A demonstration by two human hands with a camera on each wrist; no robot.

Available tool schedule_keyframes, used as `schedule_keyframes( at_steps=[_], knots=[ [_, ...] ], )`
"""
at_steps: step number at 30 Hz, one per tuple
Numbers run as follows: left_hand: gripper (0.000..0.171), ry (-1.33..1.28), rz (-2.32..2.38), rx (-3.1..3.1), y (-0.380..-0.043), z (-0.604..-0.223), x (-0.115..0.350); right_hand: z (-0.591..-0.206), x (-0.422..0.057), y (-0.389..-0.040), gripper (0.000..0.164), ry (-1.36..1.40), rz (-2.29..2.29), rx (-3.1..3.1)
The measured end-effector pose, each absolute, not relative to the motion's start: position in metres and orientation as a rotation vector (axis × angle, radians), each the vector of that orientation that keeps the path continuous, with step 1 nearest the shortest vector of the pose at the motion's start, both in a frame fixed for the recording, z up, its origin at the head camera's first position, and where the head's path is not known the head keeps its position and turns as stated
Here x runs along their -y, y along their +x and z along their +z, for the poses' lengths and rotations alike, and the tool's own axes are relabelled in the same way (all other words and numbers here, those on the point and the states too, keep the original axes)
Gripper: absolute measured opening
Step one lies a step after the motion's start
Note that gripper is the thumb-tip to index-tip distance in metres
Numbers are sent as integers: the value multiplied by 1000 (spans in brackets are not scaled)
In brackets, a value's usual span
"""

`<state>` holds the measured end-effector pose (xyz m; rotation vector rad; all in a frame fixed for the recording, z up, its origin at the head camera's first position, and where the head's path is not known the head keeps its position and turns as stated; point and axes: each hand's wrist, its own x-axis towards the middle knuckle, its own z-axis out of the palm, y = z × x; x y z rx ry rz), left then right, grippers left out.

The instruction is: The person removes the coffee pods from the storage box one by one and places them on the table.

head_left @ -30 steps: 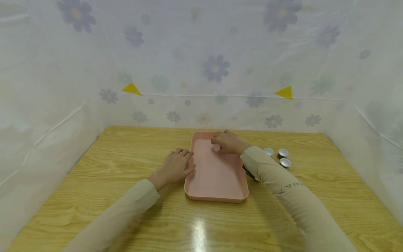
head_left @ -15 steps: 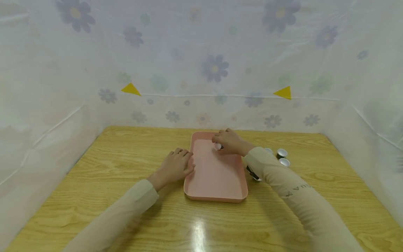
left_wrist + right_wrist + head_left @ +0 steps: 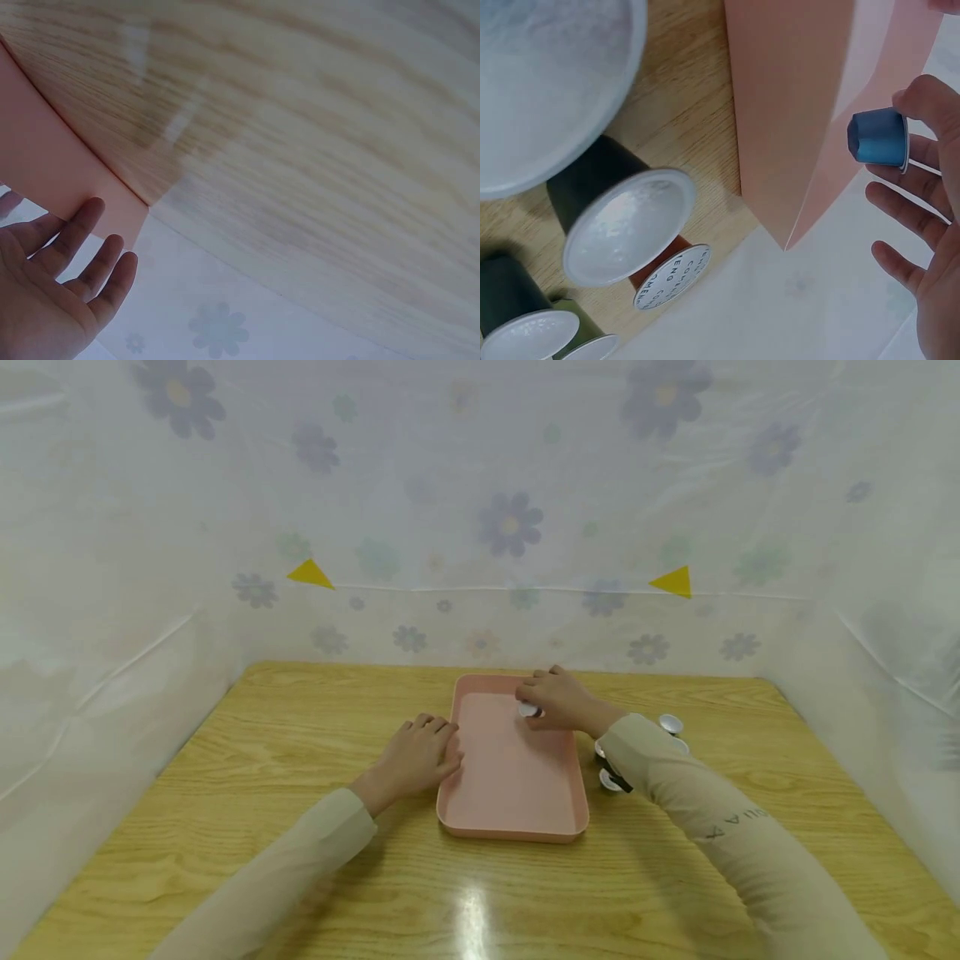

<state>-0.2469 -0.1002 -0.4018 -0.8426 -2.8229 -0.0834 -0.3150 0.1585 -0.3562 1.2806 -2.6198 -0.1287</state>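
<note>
A pink rectangular tray (image 3: 517, 777) lies in the middle of the table. My left hand (image 3: 416, 752) rests at its left rim, and in the left wrist view the relaxed fingers (image 3: 90, 214) reach the outer wall. My right hand (image 3: 558, 702) is over the far right part of the tray, pinching a blue coffee capsule (image 3: 881, 136) between thumb and fingers. The head view shows the pale lid of that capsule (image 3: 528, 710) facing me. In the right wrist view, the other fingers of this hand are spread below the capsule.
Several more coffee capsules stand right of the tray, partly hidden by my right sleeve (image 3: 675, 777): a dark green one (image 3: 592, 169), an orange-brown one (image 3: 673, 276), and one with a silvery lid (image 3: 670, 724). Floral white sheeting (image 3: 510, 618) encloses the wooden table (image 3: 322, 710).
My right hand has moved a little to the right with the capsule in its fingers. The right sleeve has shifted right too, uncovering capsules beside the tray. My left hand stays at the rim.
</note>
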Motion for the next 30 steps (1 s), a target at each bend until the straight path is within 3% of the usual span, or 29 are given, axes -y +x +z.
schedule_keyframes(
  at_steps=[12, 30],
  knots=[
    [48, -828, -99, 2827, -247, -402, 100, -357, -177, -309, 18, 1259, -46, 2596],
    [46, -826, -116, 2828, -246, -402, 99, -357, -207, -290, 30, 1142, 32, 2650]
  ],
)
